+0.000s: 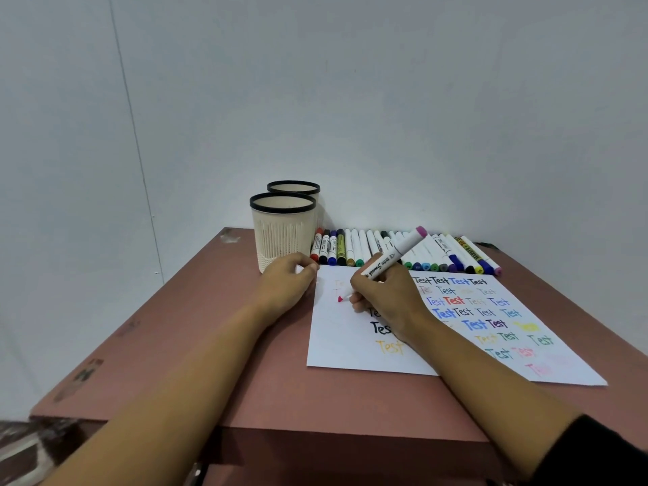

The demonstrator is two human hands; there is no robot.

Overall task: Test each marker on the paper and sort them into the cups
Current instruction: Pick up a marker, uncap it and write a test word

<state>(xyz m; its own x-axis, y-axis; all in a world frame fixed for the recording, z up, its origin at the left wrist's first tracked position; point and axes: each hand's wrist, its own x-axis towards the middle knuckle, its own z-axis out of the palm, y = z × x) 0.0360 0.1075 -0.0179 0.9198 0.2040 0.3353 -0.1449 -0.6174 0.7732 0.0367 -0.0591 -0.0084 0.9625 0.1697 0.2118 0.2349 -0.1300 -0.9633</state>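
My right hand point(385, 296) grips a white marker point(396, 256) with a pink end cap, its pink tip down on the upper left of the paper point(336, 345). The sheet carries several "Test" words in many colours. My left hand point(289, 280) rests at the paper's top left corner with fingers curled; something small and white seems pinched in them, probably the marker's cap. A row of several markers point(354, 249) lies along the far edge of the sheet. Two cream cups with black rims, the near cup point(282, 229) and the far cup point(294, 189), stand at the back left.
The reddish-brown table point(196, 345) has a worn front edge and bare surface on its left side. A plain white wall rises right behind the cups and markers. The table's right edge runs close beside the paper.
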